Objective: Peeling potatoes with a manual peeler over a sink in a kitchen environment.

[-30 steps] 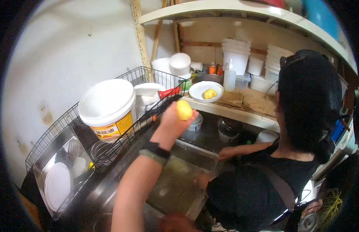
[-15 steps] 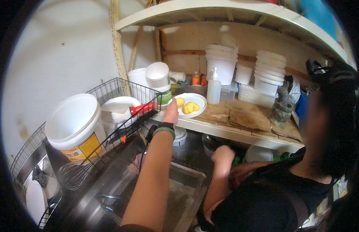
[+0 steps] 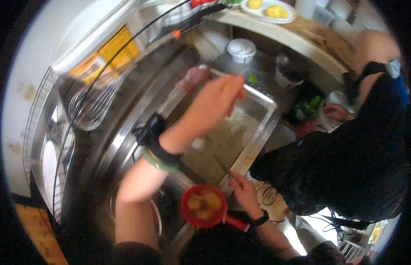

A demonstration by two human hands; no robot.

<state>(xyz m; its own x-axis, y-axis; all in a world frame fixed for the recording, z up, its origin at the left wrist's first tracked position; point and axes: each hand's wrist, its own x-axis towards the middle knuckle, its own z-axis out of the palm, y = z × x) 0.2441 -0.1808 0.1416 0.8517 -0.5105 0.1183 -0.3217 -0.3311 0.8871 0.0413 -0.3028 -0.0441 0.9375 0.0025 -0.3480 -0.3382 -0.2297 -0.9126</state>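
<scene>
My left hand hangs over a rectangular metal-rimmed tray, slightly blurred. Its thumb stands apart from the fingers, and nothing shows between them. By the tray's near right edge, my right hand is closed round a thin dark knife-like tool, which points over the tray. Close to my body is a red bowl with a red handle, holding several yellowish-brown pieces that look like potatoes. Peeled yellow potatoes lie on a white plate on the shelf at the back.
On the left, a wire rack bears a big white bucket and a whisk. A white tub stands behind the tray. At right, a person in black reaches a hand beside green leaves.
The view has tipped down toward the tray. My left hand has drawn back from the plate to above the tray. My right hand and the red bowl have come into sight.
</scene>
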